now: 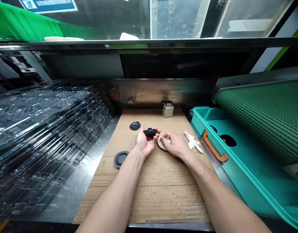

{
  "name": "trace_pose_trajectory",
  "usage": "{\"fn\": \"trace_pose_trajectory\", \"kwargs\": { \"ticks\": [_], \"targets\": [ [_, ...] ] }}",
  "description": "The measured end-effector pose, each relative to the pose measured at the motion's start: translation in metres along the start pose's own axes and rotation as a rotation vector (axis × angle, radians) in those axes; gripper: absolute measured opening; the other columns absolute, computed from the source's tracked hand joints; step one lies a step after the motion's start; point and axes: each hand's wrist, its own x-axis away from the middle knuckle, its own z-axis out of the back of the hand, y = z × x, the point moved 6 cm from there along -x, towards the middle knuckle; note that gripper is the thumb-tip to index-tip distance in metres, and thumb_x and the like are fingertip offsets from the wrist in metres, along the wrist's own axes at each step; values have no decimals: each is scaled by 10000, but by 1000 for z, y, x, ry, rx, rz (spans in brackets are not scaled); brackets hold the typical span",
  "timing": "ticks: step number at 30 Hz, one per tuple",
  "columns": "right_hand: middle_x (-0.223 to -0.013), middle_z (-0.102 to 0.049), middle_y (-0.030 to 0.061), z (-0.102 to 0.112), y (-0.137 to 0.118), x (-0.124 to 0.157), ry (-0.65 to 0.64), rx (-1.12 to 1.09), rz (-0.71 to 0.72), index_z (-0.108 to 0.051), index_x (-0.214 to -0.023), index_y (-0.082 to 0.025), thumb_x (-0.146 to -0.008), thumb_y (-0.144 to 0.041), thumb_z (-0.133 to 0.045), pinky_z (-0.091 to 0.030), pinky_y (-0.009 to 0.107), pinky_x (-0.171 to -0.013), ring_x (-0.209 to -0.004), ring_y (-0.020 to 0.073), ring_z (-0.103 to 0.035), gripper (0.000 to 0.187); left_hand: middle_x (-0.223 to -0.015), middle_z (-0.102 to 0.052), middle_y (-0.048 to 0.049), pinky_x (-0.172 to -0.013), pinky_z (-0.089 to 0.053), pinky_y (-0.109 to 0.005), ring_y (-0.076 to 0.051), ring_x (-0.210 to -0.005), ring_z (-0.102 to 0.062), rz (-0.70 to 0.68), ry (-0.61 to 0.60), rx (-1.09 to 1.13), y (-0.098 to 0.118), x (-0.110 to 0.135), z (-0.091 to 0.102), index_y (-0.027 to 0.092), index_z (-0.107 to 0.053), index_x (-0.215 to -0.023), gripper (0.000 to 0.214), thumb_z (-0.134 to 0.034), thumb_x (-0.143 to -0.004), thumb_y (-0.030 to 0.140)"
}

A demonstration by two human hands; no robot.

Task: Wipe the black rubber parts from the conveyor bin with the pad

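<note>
My left hand (145, 141) is turned palm up above the cardboard and holds a small black plastic or rubber part (150, 131) at its fingers. My right hand (174, 145) sits just to the right, its fingertips gripping the edge of a round beige pad (161, 143). The pad is partly hidden by those fingers and seems to touch the cardboard sheet (149, 194). Two dark round rubber discs lie to the left of my hands, one (134, 126) farther away and one (120, 159) nearer. A crumpled white cloth (192, 141) lies right of my right hand.
A small white bottle with a black pump lid (168, 110) stands at the cardboard's far end. On the right are a teal tray (219, 155) with an orange handle (214, 146) and a green belt (260, 113). Stacked clear plastic trays (42, 139) fill the left.
</note>
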Motion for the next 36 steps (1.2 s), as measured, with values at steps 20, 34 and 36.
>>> {"fn": "trace_pose_trajectory", "kwargs": {
  "ticks": [20, 34, 36],
  "targets": [
    [-694, -635, 10, 22, -19, 10, 314, -400, -113, -554, -929, -208, -880, -492, -444, -335, 258, -552, -614, 176, -560, 308, -1062, -656, -102, -873, -505, -378, -213, -955, -637, -185, -244, -175, -28, -8, -11, 180, -561, -1151, 374, -398, -939, 442],
    [-714, -656, 12, 19, 17, -6, 196, -128, -106, -595, -900, -243, -880, -446, -458, -340, 260, -619, -705, 191, -599, 246, -1286, -550, -100, -1083, -337, -394, -218, -1213, -504, -994, 31, -1104, 10, 20, -20, 219, -386, -1390, 740, -724, -735, 295],
    [-722, -661, 1, 12, 11, -6, 127, -137, -39, -591, -910, -250, -869, -406, -469, -323, 250, -592, -689, 181, -594, 203, -1310, -532, -98, -1077, -348, -393, -218, -1231, -487, -1158, 23, -1257, 9, 33, -30, 240, -246, -1461, 854, -709, -743, 267]
  ]
}}
